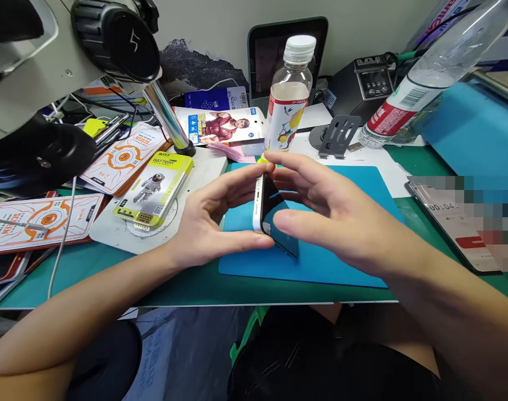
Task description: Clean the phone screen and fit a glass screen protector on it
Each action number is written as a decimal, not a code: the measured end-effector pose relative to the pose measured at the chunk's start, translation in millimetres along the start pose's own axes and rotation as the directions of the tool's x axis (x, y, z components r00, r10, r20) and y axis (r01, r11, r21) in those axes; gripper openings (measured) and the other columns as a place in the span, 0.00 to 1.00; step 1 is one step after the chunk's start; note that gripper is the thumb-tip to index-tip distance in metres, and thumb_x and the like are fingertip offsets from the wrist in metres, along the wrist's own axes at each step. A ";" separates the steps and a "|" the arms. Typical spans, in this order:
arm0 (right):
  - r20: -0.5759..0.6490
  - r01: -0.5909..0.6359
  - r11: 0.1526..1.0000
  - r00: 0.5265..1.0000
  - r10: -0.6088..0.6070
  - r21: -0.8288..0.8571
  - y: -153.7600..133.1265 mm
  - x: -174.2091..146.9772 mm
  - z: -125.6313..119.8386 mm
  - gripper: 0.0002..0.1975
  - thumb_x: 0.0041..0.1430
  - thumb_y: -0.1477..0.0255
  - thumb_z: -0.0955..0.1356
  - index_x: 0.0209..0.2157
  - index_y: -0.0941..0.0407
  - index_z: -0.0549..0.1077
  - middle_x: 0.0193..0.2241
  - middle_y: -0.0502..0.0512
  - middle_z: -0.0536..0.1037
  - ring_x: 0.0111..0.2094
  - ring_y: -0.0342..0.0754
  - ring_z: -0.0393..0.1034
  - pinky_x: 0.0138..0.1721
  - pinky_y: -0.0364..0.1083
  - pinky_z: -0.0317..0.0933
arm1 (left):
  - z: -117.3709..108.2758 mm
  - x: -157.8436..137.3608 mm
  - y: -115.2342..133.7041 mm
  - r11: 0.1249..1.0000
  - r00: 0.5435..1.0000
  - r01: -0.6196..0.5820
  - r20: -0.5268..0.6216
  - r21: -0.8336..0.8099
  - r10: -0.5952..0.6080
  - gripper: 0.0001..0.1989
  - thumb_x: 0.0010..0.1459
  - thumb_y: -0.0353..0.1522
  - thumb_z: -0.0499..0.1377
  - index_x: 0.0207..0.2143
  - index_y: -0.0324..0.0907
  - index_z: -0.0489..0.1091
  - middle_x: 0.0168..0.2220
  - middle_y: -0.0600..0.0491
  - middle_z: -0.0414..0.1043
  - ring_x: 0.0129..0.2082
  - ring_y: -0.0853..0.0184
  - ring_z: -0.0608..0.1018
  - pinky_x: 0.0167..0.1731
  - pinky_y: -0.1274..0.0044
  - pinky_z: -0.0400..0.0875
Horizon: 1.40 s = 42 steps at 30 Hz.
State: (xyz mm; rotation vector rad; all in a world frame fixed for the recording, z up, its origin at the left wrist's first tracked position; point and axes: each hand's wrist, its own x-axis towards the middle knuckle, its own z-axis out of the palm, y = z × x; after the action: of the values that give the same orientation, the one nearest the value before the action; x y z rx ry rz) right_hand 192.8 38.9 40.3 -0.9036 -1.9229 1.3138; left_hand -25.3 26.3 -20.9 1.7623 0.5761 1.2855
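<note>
A smartphone (279, 206) with a black glass face and a silver frame is tilted up on edge over the blue mat (341, 267). Its short end, with the charging port and speaker holes, faces my left hand (208, 217). That hand grips the phone, its thumb along the near corner and its fingers at the far side. My right hand (329, 206) curves round the phone from the right, fingertips at the far edge and thumb over the glass. Part of the phone is hidden behind my right fingers.
A microscope (116, 42) overhangs the left side. Below it lie a yellow battery box (154, 189) and screen boxes (45, 223). Two bottles (289, 100) (421, 94), a phone stand (337, 136) and a dark-screened tablet (258, 61) stand behind. Another phone (450, 223) lies right.
</note>
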 end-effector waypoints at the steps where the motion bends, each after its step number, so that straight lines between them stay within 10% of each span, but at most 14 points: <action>1: 0.006 -0.016 1.000 1.000 0.016 -0.024 -3.1 -0.4 0.9 0.35 0.61 0.67 0.73 0.68 0.44 0.65 0.62 0.51 0.74 0.64 0.58 0.67 0.65 0.61 0.63 | -0.2 -0.3 -0.9 1.000 1.000 -0.012 0.005 -0.006 0.012 0.40 0.51 0.37 0.76 0.66 0.55 0.68 0.67 0.52 0.70 0.66 0.52 0.74 0.69 0.64 0.70; 42: 0.120 -0.122 0.987 0.984 0.135 -0.109 -26.9 2.8 1.4 0.40 0.57 0.66 0.74 0.70 0.46 0.63 0.67 0.56 0.70 0.64 0.61 0.67 0.62 0.57 0.66 | -8.0 1.2 -0.1 0.964 0.978 -0.200 0.090 0.173 0.187 0.46 0.49 0.36 0.77 0.69 0.54 0.64 0.67 0.49 0.68 0.64 0.49 0.75 0.65 0.60 0.73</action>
State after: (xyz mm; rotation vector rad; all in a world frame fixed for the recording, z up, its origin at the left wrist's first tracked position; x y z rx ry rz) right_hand 185.0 33.3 65.7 -1.0314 -2.0749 1.3882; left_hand -32.2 30.2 -19.5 2.0501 0.5023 1.3287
